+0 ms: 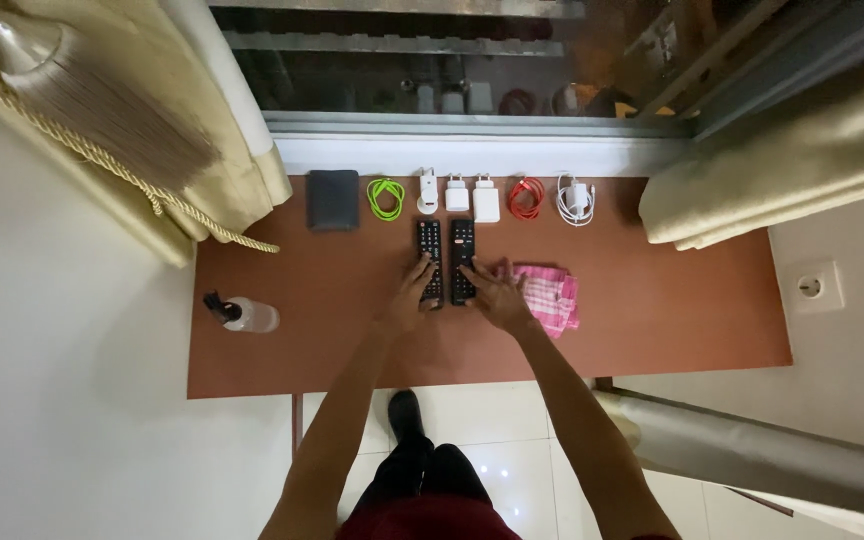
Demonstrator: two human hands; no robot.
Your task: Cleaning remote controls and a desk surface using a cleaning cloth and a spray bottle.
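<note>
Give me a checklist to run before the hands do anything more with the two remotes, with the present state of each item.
1. Left hand on the left remote: ok, fingers rest on its lower end.
2. Right hand on the right remote: ok, fingers lie on its lower end.
3. Remotes flat and parallel on the desk: ok, side by side, a narrow gap between them.
4. Firm grip on either remote: cannot tell, the hands cover the lower ends.
5. Pink cloth clear of the right hand: not ok, it lies right against it.
6. Spray bottle out of the way: ok, lying far to the left.
</note>
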